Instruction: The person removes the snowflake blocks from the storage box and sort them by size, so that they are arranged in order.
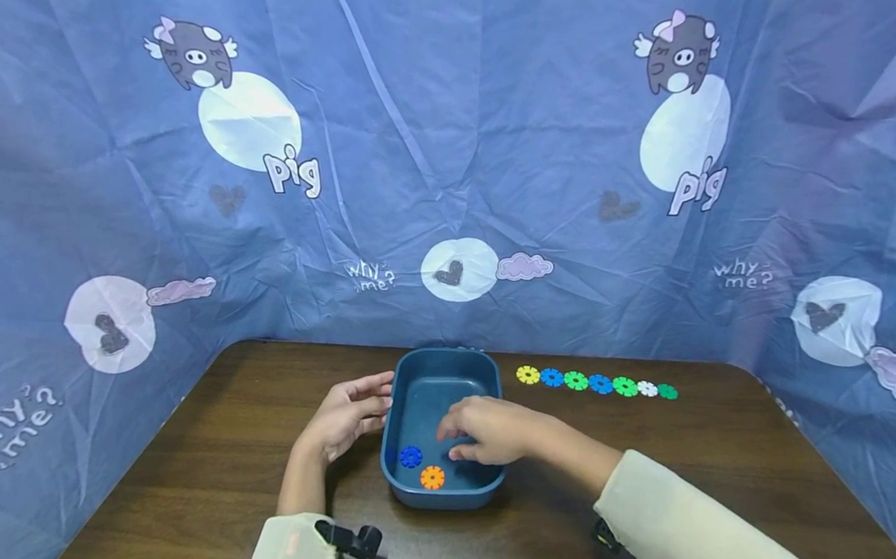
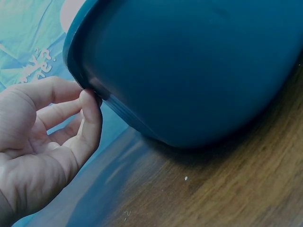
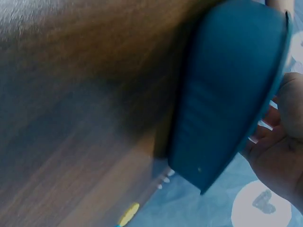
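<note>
A dark teal plastic bin (image 1: 446, 498) stands on the table. Inside, near its front end, lie a blue notched plastic disc (image 1: 411, 457) and an orange one (image 1: 432, 478). My left hand (image 1: 347, 419) is at the bin's left side, its fingertips touching the outer wall just below the rim, as the left wrist view also shows. Over the bin's right half hovers my right hand (image 1: 492, 432), fingers loosely bent and apart from the thumb. Nothing shows between them. In the right wrist view the bin wall hides the right fingertips.
A slanting row of several notched discs lies right of the bin, from a yellow disc (image 1: 528, 375) through blue, green and white to a dark green disc (image 1: 667, 392). The brown table (image 1: 200, 457) ends at a printed blue cloth (image 1: 384, 190) behind.
</note>
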### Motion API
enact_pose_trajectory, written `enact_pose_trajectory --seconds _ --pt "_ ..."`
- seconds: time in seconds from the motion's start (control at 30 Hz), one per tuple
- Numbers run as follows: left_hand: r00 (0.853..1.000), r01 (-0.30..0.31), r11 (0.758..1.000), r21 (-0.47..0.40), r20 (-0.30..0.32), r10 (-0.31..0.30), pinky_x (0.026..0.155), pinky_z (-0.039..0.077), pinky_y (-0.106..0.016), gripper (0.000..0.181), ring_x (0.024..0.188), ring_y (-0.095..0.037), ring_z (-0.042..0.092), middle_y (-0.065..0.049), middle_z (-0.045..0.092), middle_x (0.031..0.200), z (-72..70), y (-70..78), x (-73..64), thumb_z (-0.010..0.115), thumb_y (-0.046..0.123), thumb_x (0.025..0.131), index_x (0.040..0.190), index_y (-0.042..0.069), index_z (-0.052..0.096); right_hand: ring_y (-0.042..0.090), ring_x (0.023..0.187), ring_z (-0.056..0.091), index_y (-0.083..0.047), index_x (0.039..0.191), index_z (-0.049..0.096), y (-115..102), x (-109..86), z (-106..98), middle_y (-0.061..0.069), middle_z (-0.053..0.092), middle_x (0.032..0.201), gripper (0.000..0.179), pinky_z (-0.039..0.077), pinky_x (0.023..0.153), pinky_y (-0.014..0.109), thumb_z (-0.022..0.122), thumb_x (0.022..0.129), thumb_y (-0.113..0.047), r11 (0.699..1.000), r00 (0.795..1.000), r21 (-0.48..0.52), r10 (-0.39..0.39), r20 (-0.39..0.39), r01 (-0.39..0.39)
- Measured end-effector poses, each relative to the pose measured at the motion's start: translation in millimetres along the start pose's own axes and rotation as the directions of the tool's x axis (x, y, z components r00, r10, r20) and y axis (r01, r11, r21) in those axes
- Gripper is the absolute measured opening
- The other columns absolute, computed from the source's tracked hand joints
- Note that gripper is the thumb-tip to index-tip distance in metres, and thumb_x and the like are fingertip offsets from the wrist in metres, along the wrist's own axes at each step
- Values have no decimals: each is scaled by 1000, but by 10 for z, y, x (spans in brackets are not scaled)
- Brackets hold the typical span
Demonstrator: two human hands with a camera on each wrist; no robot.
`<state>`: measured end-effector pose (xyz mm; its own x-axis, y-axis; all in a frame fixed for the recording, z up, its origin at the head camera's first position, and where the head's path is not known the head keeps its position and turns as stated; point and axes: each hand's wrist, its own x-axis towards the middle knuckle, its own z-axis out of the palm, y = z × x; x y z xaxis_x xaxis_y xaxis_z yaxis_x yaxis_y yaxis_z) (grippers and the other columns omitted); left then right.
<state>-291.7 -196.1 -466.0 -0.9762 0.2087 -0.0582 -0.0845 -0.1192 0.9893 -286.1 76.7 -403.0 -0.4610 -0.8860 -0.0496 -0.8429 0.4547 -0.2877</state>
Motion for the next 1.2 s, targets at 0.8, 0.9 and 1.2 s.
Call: enact_pose_trajectory --seconds 0.8,0.9,1.2 --pt "1000 -9 1000 -18 18 9 81 59 -30 56 97 -16 67 -20 59 127 -5 9 -7 64 -3 95 148 -7 46 2 87 56 -16 105 76 -75 332 256 -8 63 94 17 47 78 14 81 90 -22 999 995 -19 -42 92 44" --pt "1000 -14 1000 -21 26 15 81 59 -30 57 97 -15 67 -20 59 127 -4 12 -6 64 -3 95 149 -8 45 2 87 54 -17 104 75 -53 351 247 -8 62 95 16 47 81 15 81 90 -19 1000 995 -3 -22 98 23" --pt "999 -25 999 -26 37 26 81 59 -30 58 96 -16 67 -22 58 127 -4 11 -21 63 -4 95 149 -9 43 3 84 52 -19 91 70 13 379 267 -8 57 91 11 46 77 15 78 91 -12 997 993 69 13 120 -21"
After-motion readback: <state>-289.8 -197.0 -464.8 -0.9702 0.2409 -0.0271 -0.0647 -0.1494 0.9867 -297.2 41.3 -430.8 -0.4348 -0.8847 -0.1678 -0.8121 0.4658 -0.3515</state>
